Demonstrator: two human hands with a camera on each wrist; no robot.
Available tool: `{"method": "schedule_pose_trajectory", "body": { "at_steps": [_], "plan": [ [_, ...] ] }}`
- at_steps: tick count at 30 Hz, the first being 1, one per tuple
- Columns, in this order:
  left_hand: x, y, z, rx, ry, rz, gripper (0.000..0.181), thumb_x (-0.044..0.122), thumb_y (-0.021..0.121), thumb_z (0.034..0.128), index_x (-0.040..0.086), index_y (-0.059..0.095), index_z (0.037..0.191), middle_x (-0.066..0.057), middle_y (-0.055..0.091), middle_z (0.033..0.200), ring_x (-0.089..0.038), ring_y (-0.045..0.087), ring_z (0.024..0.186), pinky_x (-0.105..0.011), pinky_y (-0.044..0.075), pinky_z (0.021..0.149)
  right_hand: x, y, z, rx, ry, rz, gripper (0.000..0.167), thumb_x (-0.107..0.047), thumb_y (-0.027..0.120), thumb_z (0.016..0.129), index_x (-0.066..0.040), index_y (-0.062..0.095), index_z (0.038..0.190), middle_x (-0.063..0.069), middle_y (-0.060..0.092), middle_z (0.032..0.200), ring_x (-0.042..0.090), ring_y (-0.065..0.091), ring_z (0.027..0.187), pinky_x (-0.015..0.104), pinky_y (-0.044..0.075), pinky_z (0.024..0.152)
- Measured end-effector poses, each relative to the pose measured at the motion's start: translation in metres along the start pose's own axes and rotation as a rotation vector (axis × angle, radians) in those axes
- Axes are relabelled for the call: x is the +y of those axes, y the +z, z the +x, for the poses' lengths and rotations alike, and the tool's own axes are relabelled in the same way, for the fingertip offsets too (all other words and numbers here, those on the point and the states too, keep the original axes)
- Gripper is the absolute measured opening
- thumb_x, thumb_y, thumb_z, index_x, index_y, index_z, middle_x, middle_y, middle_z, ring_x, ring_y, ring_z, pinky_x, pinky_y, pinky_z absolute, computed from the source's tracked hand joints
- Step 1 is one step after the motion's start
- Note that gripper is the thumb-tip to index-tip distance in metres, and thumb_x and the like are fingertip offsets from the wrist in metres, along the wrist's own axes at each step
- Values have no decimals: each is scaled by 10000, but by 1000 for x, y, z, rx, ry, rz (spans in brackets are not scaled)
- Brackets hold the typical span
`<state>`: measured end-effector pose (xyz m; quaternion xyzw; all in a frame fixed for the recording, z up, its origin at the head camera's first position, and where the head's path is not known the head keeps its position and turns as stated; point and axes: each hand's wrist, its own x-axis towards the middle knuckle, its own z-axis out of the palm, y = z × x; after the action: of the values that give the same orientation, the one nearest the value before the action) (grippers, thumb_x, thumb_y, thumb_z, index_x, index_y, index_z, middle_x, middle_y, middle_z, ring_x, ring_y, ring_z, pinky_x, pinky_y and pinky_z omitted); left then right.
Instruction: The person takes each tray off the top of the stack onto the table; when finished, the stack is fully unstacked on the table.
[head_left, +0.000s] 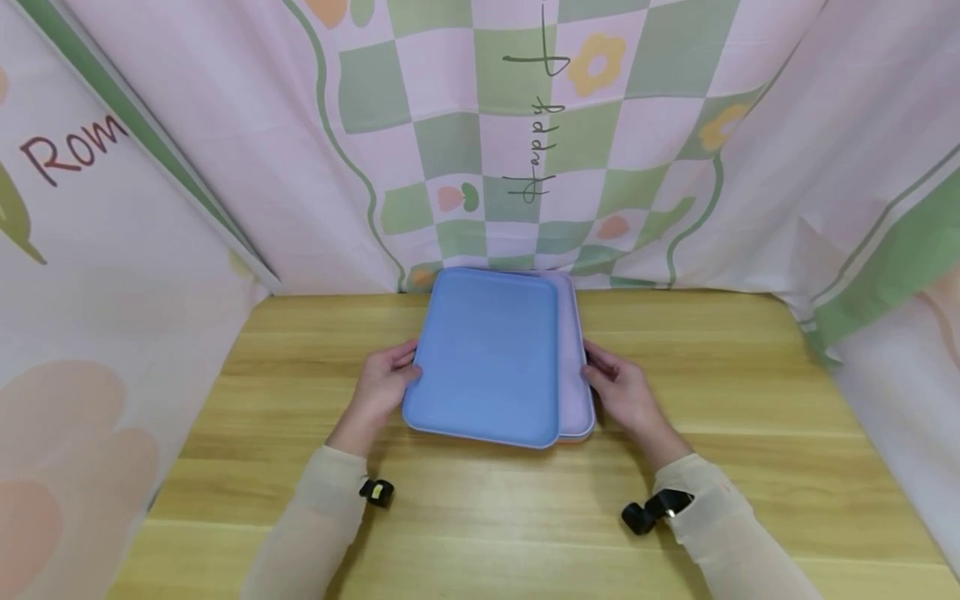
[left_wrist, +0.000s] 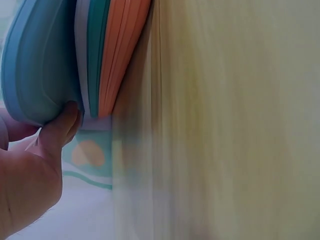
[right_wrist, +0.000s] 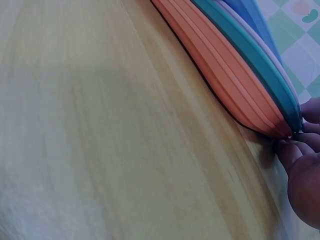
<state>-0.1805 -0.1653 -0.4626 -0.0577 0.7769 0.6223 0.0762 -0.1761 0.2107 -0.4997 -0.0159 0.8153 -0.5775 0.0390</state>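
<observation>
A blue tray (head_left: 487,358) lies uppermost, shifted left over a pile of trays. My left hand (head_left: 385,379) pinches its left edge, and in the left wrist view the blue tray (left_wrist: 45,60) stands apart from the pile, slightly raised on that side. Below it are a lavender tray (head_left: 573,367), a teal tray (right_wrist: 250,65) and several orange trays (right_wrist: 220,70). My right hand (head_left: 621,387) holds the pile's right edge, its thumb by the lavender tray's rim. The ends of some right fingers are hidden behind the trays.
The pile sits on a wood-grain table (head_left: 480,517), near its back edge. Behind hangs a checked, printed curtain (head_left: 517,142). Pale printed cloth (head_left: 112,317) also stands along the left side, and more cloth hangs at the right.
</observation>
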Motion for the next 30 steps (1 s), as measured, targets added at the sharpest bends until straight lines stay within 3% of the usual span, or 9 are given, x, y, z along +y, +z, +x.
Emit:
{"method": "schedule_pose_trajectory", "body": {
  "at_steps": [3,10,20,30],
  "plan": [
    [0,-6,-2,9,-2,-18,526,-29,573,1047,-20,529,1571,-263,596,1537,-379,586,1447,-521,523,1172,-1,-1,0,-2,11,-13,528,-66,576,1107,14,457,1615,274,498,1608,397,508,1500,65,476,1031],
    [-1,-19,-4,20,4,-31,518,-36,580,1044,-24,541,1561,-263,597,1533,-380,587,1444,-500,531,1170,-3,-2,-1,-15,47,-47,540,-128,574,1122,-48,447,1640,237,491,1637,365,519,1507,284,504,1145],
    [-3,-34,-9,55,-8,-21,509,-36,604,1039,-14,564,1546,-262,610,1516,-369,599,1431,-393,570,1121,-2,-1,0,-8,42,-27,535,-115,586,1114,-33,462,1627,243,500,1622,362,527,1494,88,493,1032],
    [-5,-52,-13,100,-37,-34,494,-42,630,1031,3,597,1522,-254,631,1488,-299,638,1374,-154,582,937,0,-1,1,-4,54,-39,534,-147,589,1119,-37,466,1627,241,504,1620,367,532,1487,79,494,1021]
  ]
}}
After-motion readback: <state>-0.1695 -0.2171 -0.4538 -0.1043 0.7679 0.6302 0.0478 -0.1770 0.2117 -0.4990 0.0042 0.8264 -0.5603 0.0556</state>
